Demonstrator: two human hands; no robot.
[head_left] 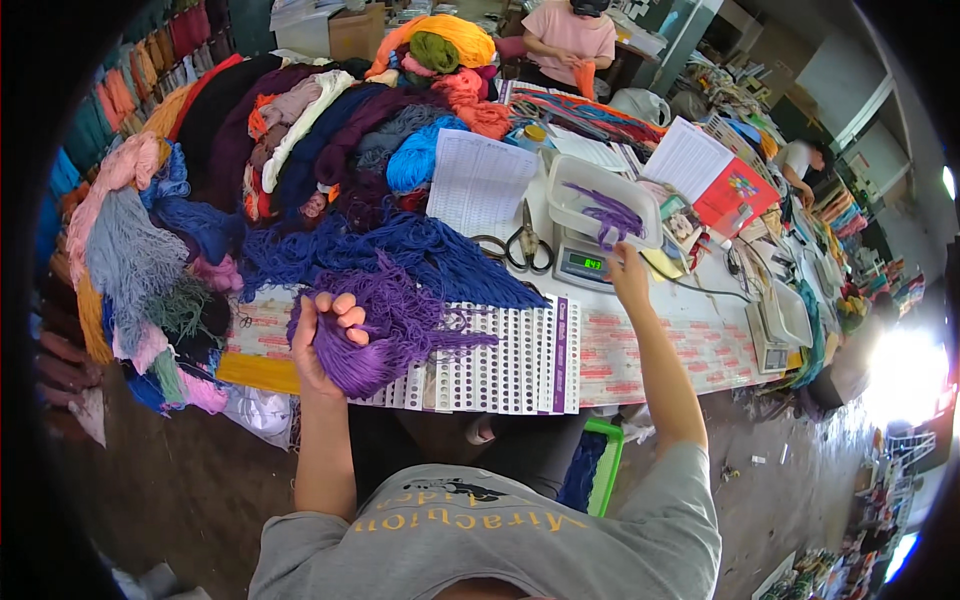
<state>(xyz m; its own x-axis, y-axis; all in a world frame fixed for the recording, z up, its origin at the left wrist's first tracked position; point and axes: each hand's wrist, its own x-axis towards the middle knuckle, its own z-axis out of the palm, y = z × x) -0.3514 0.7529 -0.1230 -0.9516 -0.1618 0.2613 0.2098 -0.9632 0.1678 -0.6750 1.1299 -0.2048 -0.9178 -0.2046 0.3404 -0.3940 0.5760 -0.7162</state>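
A thick hank of purple yarn (375, 355) lies at the table's front edge. My left hand (325, 340) has its fingers curled around the hank's near end, and loose strands fan out to the right. My right hand (630, 275) reaches to the near rim of a clear plastic tub (570, 185), pinching the end of some purple yarn strands (612, 215). Most of those strands lie inside the tub. Beneath it is a digital scale (585, 266) with a lit green display. Black-handled scissors (528, 245) rest left of the scale.
Dark blue yarn (400, 250) spreads behind the purple hank. Hole-punched cards (500, 360) lie along the front edge. Many coloured yarn hanks (330, 130) heap up at the back left. Printed sheets (480, 180) stand behind the scissors. A person in pink (570, 40) works across the table.
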